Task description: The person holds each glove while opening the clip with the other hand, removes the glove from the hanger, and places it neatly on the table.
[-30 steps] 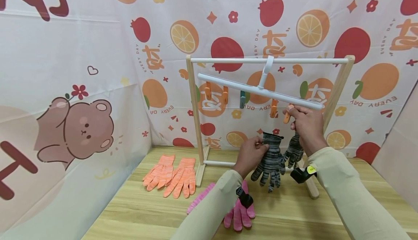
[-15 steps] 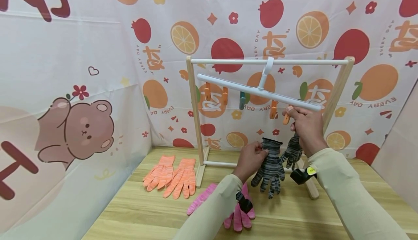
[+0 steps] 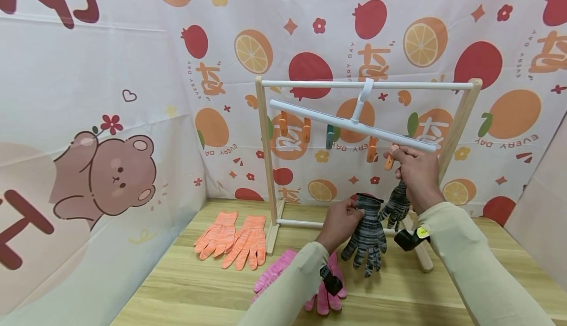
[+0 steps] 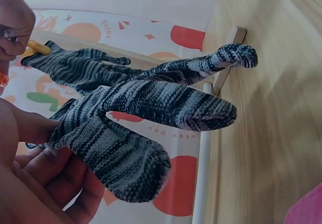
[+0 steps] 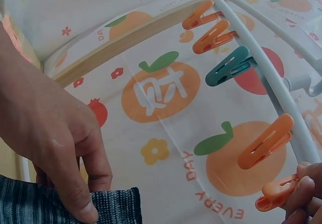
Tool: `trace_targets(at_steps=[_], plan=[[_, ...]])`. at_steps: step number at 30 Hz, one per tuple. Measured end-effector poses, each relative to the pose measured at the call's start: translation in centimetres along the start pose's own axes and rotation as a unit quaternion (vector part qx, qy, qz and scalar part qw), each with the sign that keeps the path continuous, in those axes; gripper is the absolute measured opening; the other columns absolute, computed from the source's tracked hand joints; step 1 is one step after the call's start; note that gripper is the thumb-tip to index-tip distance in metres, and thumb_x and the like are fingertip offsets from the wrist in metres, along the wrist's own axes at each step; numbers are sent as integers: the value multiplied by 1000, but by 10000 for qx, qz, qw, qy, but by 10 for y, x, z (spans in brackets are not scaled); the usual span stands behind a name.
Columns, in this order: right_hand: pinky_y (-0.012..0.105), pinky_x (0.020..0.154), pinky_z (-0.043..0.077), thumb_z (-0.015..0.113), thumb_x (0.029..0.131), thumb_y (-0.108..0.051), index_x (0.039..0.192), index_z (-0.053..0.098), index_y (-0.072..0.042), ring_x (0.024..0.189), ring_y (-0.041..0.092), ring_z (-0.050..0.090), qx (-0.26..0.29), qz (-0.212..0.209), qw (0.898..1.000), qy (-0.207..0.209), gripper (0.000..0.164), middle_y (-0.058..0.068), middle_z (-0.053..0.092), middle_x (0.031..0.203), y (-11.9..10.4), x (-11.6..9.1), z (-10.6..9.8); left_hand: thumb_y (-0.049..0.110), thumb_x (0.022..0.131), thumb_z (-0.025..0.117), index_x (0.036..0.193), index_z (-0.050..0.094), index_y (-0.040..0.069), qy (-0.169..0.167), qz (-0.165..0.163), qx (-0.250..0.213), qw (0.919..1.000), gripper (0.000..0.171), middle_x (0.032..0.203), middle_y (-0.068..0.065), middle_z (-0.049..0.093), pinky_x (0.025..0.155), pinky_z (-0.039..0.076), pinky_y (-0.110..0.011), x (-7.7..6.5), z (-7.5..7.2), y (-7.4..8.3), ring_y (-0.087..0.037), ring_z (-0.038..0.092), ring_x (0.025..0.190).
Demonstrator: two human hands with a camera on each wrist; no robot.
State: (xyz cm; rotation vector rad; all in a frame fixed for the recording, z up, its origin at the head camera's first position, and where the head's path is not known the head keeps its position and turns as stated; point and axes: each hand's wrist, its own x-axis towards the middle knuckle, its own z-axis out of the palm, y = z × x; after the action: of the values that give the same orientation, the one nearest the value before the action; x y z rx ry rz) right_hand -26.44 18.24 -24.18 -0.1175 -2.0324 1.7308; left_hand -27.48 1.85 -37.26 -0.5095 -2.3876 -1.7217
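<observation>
1. The left hand (image 3: 340, 222) has its fingers closed up in a pinch, thumb against fingers, on the grey striped glove (image 3: 366, 242) just below its cuff.
2. That glove hangs cuff up, its tips pointing down, below the hanger (image 3: 319, 114) and apart from the bench (image 3: 177, 291).
3. The right hand (image 3: 418, 173), at the hanger's lower end, also has its fingers drawn together — thumb and fingers pinch an orange clip (image 3: 389, 162). I cannot tell how wide that clip's mouth stands.
4. The second grey glove (image 3: 396, 207) hangs below and behind the right hand; the left wrist view shows a yellow clip (image 4: 38, 47) at its cuff.
5. The hanger hooks over the top bar of the wooden rack (image 3: 267, 153) and tilts. Along it hang three more orange clips (image 3: 372, 149) and a teal clip (image 3: 330, 137).
6. On the bench, two orange gloves (image 3: 247, 241) lie beside the rack's foot; pink gloves (image 3: 325, 299) lie nearer, partly hidden by the left sleeve (image 3: 292, 281).
</observation>
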Motion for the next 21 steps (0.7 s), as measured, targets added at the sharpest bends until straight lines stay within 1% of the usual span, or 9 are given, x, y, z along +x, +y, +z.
trace_targets(at_steps=[4,8,11,14,18,21], plan=[[22,49,43,62,102,-35,132,68,-6,50,7,50,10,-36,10000,-22,42,-8,75,89,0,0,-2,21,99,67,94,65,9,-85,-144,-37,9999,12,58,5,47,52,33,-25,-1,1,-2,-9,38,49],[21,49,43,62,102,-34,130,69,-5,50,7,49,72,-117,9999,-30,41,-9,75,88,-1,-1,-2,23,99,67,97,67,11,-138,-356,-184,9991,12,66,3,59,52,36,-27,-2,3,-3,-9,45,53],[21,49,43,62,102,-34,128,70,-5,50,6,48,46,-192,9998,-2,40,-8,75,89,-1,-2,-2,24,99,67,98,67,11,-125,-412,-239,9988,13,67,2,60,53,37,-27,-4,4,-4,-10,47,55],[21,50,43,62,102,-35,127,71,-6,51,6,48,-1,-211,9998,24,39,-6,76,91,-2,-2,-3,25,99,67,99,67,11,-127,-450,-253,9986,13,64,3,56,54,36,-27,-5,5,-6,-10,45,54],[20,50,42,61,102,-37,129,70,-7,52,6,49,-66,-94,9999,-26,41,-5,75,93,-2,-2,-4,26,99,68,99,67,12,-138,-526,-282,9981,14,63,3,52,54,36,-27,-7,7,-10,-10,42,53],[21,51,42,60,102,-38,131,69,-7,53,6,48,-105,11,9999,-48,43,-6,74,93,-2,-1,-4,26,98,68,98,67,11,-122,-564,-319,9978,15,66,3,54,55,37,-28,-7,8,-11,-11,45,55]])
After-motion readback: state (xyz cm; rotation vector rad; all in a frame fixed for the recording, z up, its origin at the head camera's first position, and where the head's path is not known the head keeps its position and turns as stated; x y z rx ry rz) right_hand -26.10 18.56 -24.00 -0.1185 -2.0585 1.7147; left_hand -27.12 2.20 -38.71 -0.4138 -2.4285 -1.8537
